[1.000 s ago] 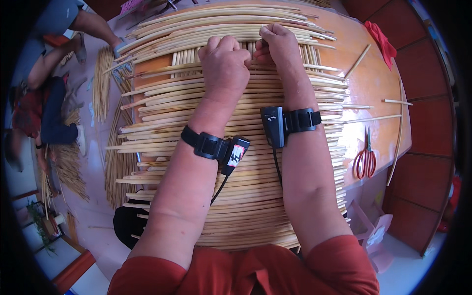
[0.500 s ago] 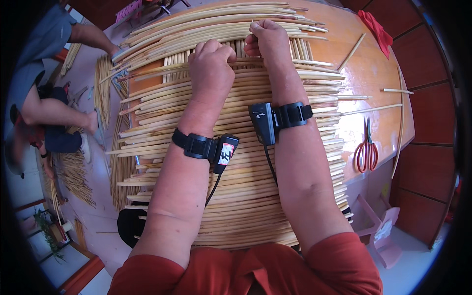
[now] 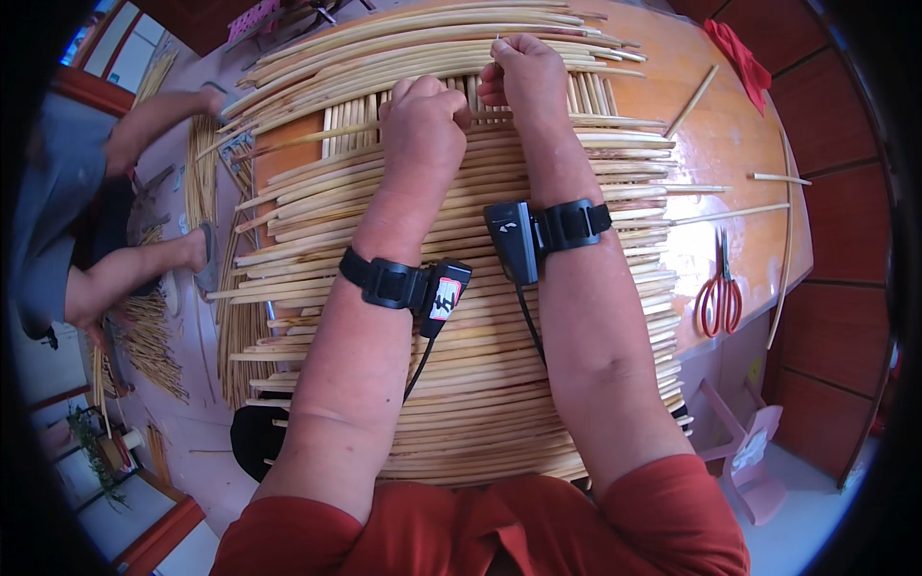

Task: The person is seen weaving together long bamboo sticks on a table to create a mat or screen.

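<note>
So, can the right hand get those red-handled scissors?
Probably yes: the scissors lie uncovered on the table, and only low, flat-lying sticks come between them and the right hand.

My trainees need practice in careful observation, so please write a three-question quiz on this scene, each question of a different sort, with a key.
1. True or false: the right hand is higher in the picture than the left hand.
2. Which tool lies to the right of the right forearm? A hammer; B red-handled scissors; C saw.
3. Fill the gap: beneath the right forearm lie rows of pale, slender ____.

Key: 1 true; 2 B; 3 sticks.
</note>
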